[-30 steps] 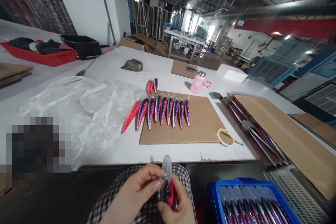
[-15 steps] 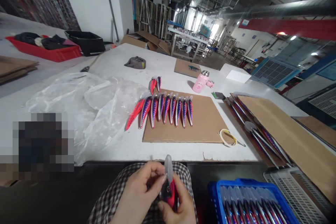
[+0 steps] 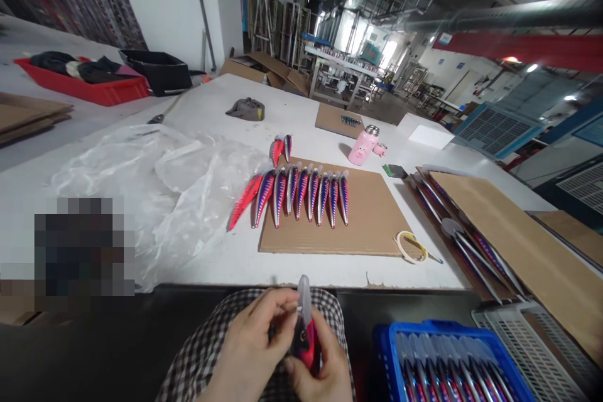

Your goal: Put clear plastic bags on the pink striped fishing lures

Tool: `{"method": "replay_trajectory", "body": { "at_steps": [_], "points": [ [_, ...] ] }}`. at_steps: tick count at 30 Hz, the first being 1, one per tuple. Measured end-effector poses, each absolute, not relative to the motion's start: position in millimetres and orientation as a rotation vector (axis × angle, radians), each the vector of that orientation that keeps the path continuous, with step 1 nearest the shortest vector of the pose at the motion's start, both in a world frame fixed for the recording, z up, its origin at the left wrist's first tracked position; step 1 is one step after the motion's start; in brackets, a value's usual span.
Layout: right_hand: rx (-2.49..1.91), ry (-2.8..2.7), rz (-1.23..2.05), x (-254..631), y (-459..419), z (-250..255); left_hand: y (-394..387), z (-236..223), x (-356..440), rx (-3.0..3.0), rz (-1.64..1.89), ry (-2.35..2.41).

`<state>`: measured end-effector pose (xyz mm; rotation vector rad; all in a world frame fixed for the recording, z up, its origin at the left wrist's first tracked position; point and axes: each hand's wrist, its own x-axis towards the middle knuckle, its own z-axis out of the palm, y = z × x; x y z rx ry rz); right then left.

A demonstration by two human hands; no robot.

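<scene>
Above my lap, my right hand (image 3: pixel 325 361) is wrapped around a fishing lure (image 3: pixel 308 347) with a pink-red and dark body, its clear diving lip (image 3: pixel 304 301) pointing up. My left hand (image 3: pixel 257 333) has thumb and forefinger pinched together at the left edge of that lip; whatever lies between the fingertips is too small to make out. Ahead on the table, a row of several purple, pink and silver lures (image 3: pixel 313 191) lies on a cardboard sheet (image 3: pixel 330 242). A red lure (image 3: pixel 245 201) rests at the row's left end, and two more lures (image 3: pixel 281 149) lie behind it.
A blue basket (image 3: pixel 438 326) of upright lures stands at lower right, near a grey crate (image 3: pixel 527 339) and cardboard with lures (image 3: pixel 475 257). Clear plastic bags (image 3: pixel 179 188) cover the table's left. A pink bottle (image 3: pixel 363 146) and a yellowish-white loop (image 3: pixel 411 247) are on the table.
The view has shifted slightly, so the table's things sit a little further right and higher. Both hands keep nearly the same pose on the lure.
</scene>
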<state>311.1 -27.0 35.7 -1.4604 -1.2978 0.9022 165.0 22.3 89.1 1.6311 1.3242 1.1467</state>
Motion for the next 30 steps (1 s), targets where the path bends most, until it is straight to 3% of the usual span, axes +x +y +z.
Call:
{"method": "replay_trajectory", "body": {
  "at_steps": [6, 13, 21, 30],
  "points": [
    [-1.443, -1.380, 0.834, 310.2, -27.3, 36.2, 24.7, 102.3, 165.2, 1.597, 1.153, 1.330],
    [-1.438, -1.421, 0.854, 310.4, -25.7, 43.0, 20.8, 85.3, 166.0, 1.601, 1.207, 1.343],
    [-1.509, -1.373, 0.889, 310.1, -26.2, 47.8, 26.8, 95.7, 162.1, 1.474, 0.966, 1.330],
    [-1.523, -1.359, 0.918, 310.6, -25.1, 58.1, 28.6, 94.9, 162.5, 1.473, 0.971, 1.341]
  ]
}}
